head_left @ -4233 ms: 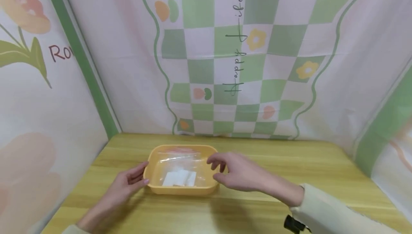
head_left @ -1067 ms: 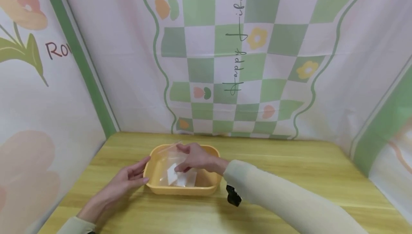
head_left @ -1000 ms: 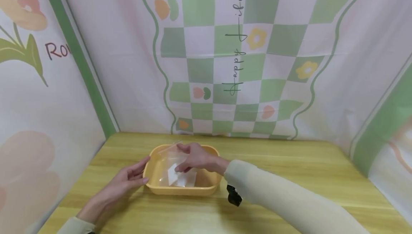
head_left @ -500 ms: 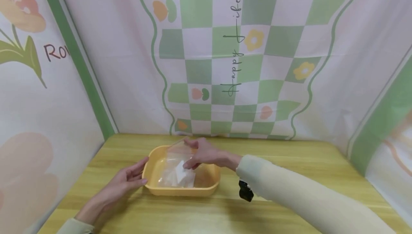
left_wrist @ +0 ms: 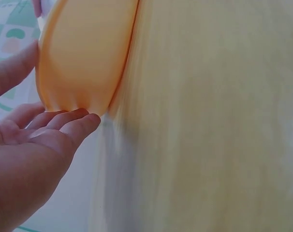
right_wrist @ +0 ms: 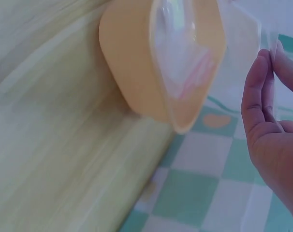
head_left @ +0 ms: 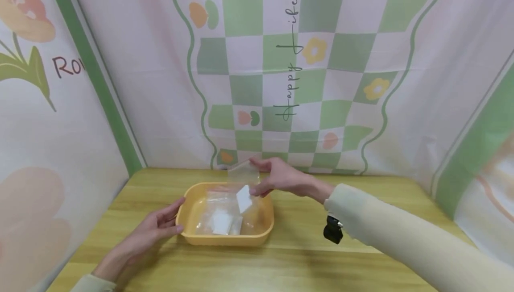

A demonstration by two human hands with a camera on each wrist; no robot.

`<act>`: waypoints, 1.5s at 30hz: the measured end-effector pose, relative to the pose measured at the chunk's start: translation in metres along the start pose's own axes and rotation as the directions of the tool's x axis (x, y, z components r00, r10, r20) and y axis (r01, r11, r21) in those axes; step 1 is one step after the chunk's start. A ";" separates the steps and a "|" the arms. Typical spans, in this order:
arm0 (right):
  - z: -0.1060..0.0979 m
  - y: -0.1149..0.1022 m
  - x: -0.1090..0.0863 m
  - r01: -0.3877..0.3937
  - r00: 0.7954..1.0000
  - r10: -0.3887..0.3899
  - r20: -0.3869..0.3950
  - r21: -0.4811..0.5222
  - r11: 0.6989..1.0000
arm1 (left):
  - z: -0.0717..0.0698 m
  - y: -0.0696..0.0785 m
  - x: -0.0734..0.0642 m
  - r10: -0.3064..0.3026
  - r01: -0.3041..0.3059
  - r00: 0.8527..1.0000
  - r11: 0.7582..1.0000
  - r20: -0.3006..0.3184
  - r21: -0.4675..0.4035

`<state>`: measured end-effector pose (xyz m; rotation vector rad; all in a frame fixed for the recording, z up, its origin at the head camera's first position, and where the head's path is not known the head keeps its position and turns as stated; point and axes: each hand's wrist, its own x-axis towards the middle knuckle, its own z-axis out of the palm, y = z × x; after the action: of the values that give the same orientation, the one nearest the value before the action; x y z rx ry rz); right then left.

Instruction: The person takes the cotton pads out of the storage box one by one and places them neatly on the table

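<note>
A yellow plastic tray (head_left: 225, 239) stands on the table. My left hand (head_left: 149, 233) holds its left end; in the left wrist view the fingers (left_wrist: 81, 126) lie against the tray's outer wall and the thumb touches its edge. Above the tray's right half, my right hand (head_left: 286, 178) pinches a clear zip-lock bag (head_left: 242, 175) by its right side, between thumb and fingers. A flat white piece (head_left: 243, 199) shows in the raised bag. At least one more clear bag (head_left: 213, 209), with a red zip line and white pieces inside, lies in the tray.
The wood-patterned table (head_left: 345, 211) reaches back to a green-and-white checked curtain (head_left: 281, 140). Another printed cloth (head_left: 68, 140) hangs at the left. A black device (head_left: 333, 229) sits beneath the right wrist.
My right hand has pinched a bag inside the tray and lifted it up and to the right, uncovering the bag beneath. The left hand stays at the tray's left end.
</note>
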<state>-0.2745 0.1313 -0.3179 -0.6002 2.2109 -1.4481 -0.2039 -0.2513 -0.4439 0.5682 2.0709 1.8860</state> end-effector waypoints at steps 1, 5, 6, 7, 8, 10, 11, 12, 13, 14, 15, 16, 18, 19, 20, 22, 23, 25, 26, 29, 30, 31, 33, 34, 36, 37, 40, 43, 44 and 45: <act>-0.005 0.000 -0.003 0.000 1.000 0.000 0.000 0.001 1.000 | 0.000 0.000 0.000 0.000 0.000 1.000 1.000 -0.001 -0.002; -0.026 0.001 -0.016 -0.004 1.000 0.004 -0.010 0.012 1.000 | 0.000 0.000 0.000 0.001 -0.001 1.000 1.000 0.006 -0.015; -0.031 0.002 -0.019 -0.006 1.000 0.007 -0.019 0.013 1.000 | 0.000 0.000 0.000 0.001 -0.001 1.000 1.000 0.009 -0.017; -0.036 0.004 -0.023 -0.008 1.000 0.008 -0.028 0.011 1.000 | 0.000 0.000 0.000 0.003 -0.002 1.000 1.000 0.014 -0.019; -0.041 0.006 -0.027 -0.010 0.999 0.011 -0.036 0.008 1.000 | 0.001 0.000 0.000 0.004 -0.003 1.000 1.000 0.017 -0.022; -0.050 0.011 -0.034 -0.014 0.999 0.014 -0.050 0.009 1.000 | 0.001 0.000 0.000 0.006 -0.005 1.000 1.000 0.018 -0.021; -0.054 0.015 -0.037 -0.015 0.998 0.016 -0.056 0.013 1.000 | 0.001 0.000 0.000 0.007 -0.006 1.000 1.000 0.017 -0.018; -0.058 0.019 -0.040 -0.014 0.998 0.015 -0.059 0.015 1.000 | 0.001 0.000 0.000 0.006 -0.006 1.000 1.000 0.014 -0.018; -0.061 0.024 -0.043 -0.017 0.998 0.018 -0.063 0.014 1.000 | 0.001 0.000 0.000 0.005 -0.005 1.000 1.000 0.011 -0.017; -0.063 0.028 -0.046 -0.020 0.997 0.021 -0.068 0.016 1.000 | 0.002 0.000 0.000 0.003 -0.003 1.000 1.000 0.008 -0.014; -0.066 0.033 -0.049 -0.023 0.997 0.024 -0.073 0.018 1.000 | 0.002 -0.001 0.000 0.002 -0.002 1.000 1.000 0.005 -0.012; -0.068 0.039 -0.052 -0.027 0.996 0.028 -0.079 0.019 0.999 | 0.002 -0.001 0.000 0.001 -0.001 1.000 1.000 0.002 -0.012; -0.070 0.049 -0.058 -0.039 0.995 0.040 -0.090 0.021 0.999 | 0.002 -0.002 -0.001 -0.001 0.001 1.000 1.000 -0.002 -0.013; -0.071 0.054 -0.061 -0.047 0.994 0.048 -0.096 0.022 0.999 | 0.003 -0.002 -0.001 0.000 0.000 1.000 1.000 -0.002 -0.014; -0.071 0.059 -0.064 -0.051 0.994 0.054 -0.097 0.028 0.998 | 0.003 -0.002 -0.001 0.001 -0.001 1.000 1.000 -0.002 -0.016; -0.072 0.069 -0.069 -0.053 0.994 0.057 -0.094 0.046 0.998 | 0.003 -0.003 -0.001 0.005 -0.005 1.000 1.000 -0.002 -0.021; -0.072 0.075 -0.072 -0.053 0.994 0.059 -0.088 0.062 0.997 | 0.003 -0.003 -0.001 0.007 -0.007 1.000 1.000 -0.002 -0.024; -0.072 0.085 -0.077 -0.054 0.995 0.060 -0.076 0.087 0.995 | 0.004 -0.003 -0.001 0.007 -0.007 1.000 1.000 -0.003 -0.027; -0.072 0.090 -0.079 -0.053 0.996 0.060 -0.072 0.104 0.993 | 0.004 -0.002 -0.001 0.006 -0.006 1.000 1.000 -0.004 -0.028; -0.072 0.105 -0.083 -0.056 0.996 0.066 -0.064 0.140 0.989 | 0.004 -0.001 -0.001 -0.003 0.003 1.000 1.000 -0.009 -0.024; -0.072 0.109 -0.084 -0.058 0.996 0.068 -0.064 0.141 0.988 | 0.004 0.000 -0.001 -0.007 0.007 1.000 1.000 -0.010 -0.022; -0.072 0.113 -0.085 -0.058 0.996 0.068 -0.066 0.140 0.989 | 0.004 0.000 -0.001 -0.011 0.011 1.000 1.000 -0.011 -0.023; -0.073 0.120 -0.086 -0.059 0.995 0.069 -0.068 0.129 0.990 | 0.004 0.001 0.000 -0.018 0.018 1.000 1.000 -0.010 -0.026; -0.074 0.123 -0.087 -0.062 0.995 0.071 -0.070 0.119 0.991 | 0.004 0.001 0.000 -0.022 0.021 1.000 0.999 -0.008 -0.029; -0.075 0.130 -0.087 -0.067 0.994 0.074 -0.075 0.099 0.993 | 0.004 0.002 0.000 -0.026 0.026 1.000 0.999 -0.006 -0.036; -0.075 0.133 -0.087 -0.071 0.994 0.078 -0.077 0.091 0.993 | 0.004 0.002 0.000 -0.028 0.028 1.000 0.999 -0.005 -0.037; -0.076 0.140 -0.085 -0.087 0.992 0.092 -0.082 0.071 0.994 | 0.004 0.003 0.000 -0.032 0.032 0.999 0.999 -0.004 -0.039; -0.076 0.145 -0.083 -0.100 0.991 0.104 -0.084 0.046 0.994 | 0.004 0.003 0.000 -0.033 0.033 0.999 0.999 -0.004 -0.041; -0.075 0.146 -0.082 -0.102 0.991 0.104 -0.085 0.026 0.994 | 0.003 0.003 0.000 -0.034 0.034 0.999 0.999 -0.004 -0.042; -0.075 0.147 -0.081 -0.105 0.991 0.105 -0.085 0.009 0.994 | 0.003 0.003 0.000 -0.035 0.034 0.999 0.998 -0.006 -0.043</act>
<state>-0.2687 0.2860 -0.4168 -0.4209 2.2673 -1.4493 -0.2019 -0.2482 -0.4414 0.5136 2.0254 1.9108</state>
